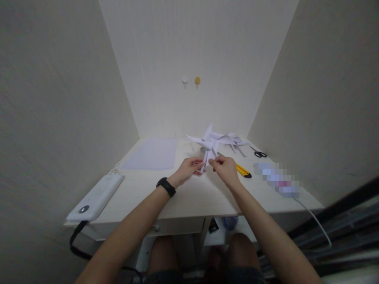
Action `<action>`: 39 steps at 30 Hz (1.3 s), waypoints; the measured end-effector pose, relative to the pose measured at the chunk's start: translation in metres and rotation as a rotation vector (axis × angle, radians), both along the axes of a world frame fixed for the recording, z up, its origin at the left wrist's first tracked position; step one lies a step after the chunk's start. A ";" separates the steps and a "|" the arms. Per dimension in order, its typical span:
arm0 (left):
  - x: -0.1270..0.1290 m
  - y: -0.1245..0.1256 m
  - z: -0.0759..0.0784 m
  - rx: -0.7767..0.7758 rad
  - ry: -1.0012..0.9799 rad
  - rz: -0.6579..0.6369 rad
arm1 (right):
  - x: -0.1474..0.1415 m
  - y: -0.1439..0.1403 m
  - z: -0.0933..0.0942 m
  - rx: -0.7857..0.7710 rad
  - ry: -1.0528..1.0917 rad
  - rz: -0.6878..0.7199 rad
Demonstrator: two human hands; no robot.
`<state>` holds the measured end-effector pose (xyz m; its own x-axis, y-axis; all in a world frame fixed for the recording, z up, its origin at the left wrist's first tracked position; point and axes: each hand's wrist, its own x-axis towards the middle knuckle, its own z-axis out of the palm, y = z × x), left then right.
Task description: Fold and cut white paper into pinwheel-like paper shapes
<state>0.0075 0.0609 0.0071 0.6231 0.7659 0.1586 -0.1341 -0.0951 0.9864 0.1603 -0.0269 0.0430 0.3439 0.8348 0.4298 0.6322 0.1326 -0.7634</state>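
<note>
Both hands meet mid-desk on one folded paper model [211, 146]: the left hand [189, 169] pinches its lower edge, and the right hand [225, 167] is closed on the same tip. Folding looks well along, with finishing creases probably left. Behind lie paper offcuts [235, 140]. Also one flat sheet [152, 154], one scissors [258, 153], one yellow knife [243, 170].

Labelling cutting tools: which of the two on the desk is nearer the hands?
The yellow utility knife, lying just beside the right hand. The black-handled scissors lie farther back, toward the right wall.
</note>
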 end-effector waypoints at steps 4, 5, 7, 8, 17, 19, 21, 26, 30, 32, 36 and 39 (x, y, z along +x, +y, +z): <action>0.001 -0.002 -0.004 0.086 0.044 -0.019 | -0.035 0.004 -0.006 -0.087 0.524 0.215; 0.001 -0.003 -0.005 0.104 0.056 -0.041 | -0.040 0.006 -0.006 -0.107 0.591 0.276; 0.002 -0.003 -0.005 0.117 0.063 -0.075 | -0.042 0.007 -0.007 -0.124 0.598 0.331; 0.002 -0.003 -0.005 0.109 0.050 -0.068 | -0.040 0.006 -0.008 -0.117 0.528 0.310; 0.004 0.005 -0.004 0.015 -0.047 0.040 | -0.019 -0.002 -0.029 -0.096 -0.296 -0.070; 0.003 0.003 -0.003 0.026 -0.039 0.035 | -0.022 -0.001 -0.030 -0.105 -0.322 -0.066; 0.003 0.002 -0.001 0.041 -0.027 0.046 | -0.024 0.000 -0.030 -0.097 -0.322 -0.074; 0.002 -0.001 0.001 0.024 0.015 0.018 | -0.006 0.007 -0.029 -0.066 -0.266 -0.100; 0.003 -0.002 -0.001 0.042 0.112 0.008 | 0.040 0.029 -0.019 -0.148 -0.287 -0.258; 0.003 -0.002 -0.001 0.109 0.170 0.031 | 0.068 0.045 -0.014 -0.242 -0.341 -0.336; 0.004 -0.001 -0.002 0.231 0.196 0.068 | 0.112 0.075 -0.013 -0.474 -0.374 -0.504; 0.003 0.003 -0.003 0.241 0.185 0.073 | 0.126 0.089 -0.020 -0.535 -0.389 -0.546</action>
<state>0.0106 0.0642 0.0043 0.6034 0.7634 0.2305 0.0611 -0.3324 0.9411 0.2867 0.0622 0.0229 0.6663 0.7196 0.1958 0.7326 -0.5827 -0.3516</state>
